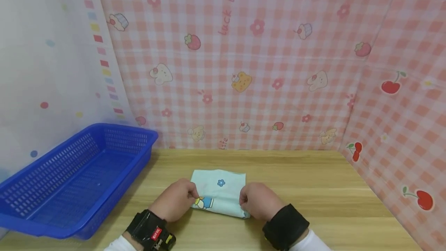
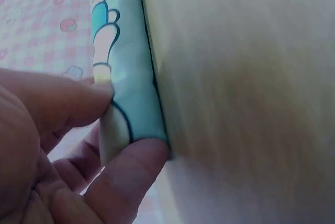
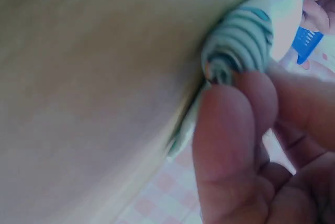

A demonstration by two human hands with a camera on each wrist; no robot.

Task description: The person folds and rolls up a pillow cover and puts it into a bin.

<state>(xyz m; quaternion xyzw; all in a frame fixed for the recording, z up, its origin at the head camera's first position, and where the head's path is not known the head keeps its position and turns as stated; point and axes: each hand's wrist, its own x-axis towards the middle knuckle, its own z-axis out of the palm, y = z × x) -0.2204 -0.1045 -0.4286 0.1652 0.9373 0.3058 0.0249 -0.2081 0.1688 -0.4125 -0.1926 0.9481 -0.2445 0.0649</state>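
Observation:
A pale mint cloth (image 1: pixel 223 189) with a blue flower and a cartoon print lies on the table, its near edge rolled into a thick band. My left hand (image 1: pixel 175 200) pinches the left end of that band between thumb and fingers. At the opposite end, my right hand (image 1: pixel 262 201) grips the roll with thumb and fingertips. Coiled layers show at the end of the cloth (image 3: pixel 243 41) in the right wrist view. The far part of the cloth lies flat beyond both hands. Whether it is a garment cannot be told.
A blue plastic basket (image 1: pixel 83 200) with mesh sides stands on the left. Wood-patterned table surface (image 1: pixel 313 185) extends to the right of the cloth. A pink checked curtain (image 1: pixel 244 107) hangs behind the table and along its right side.

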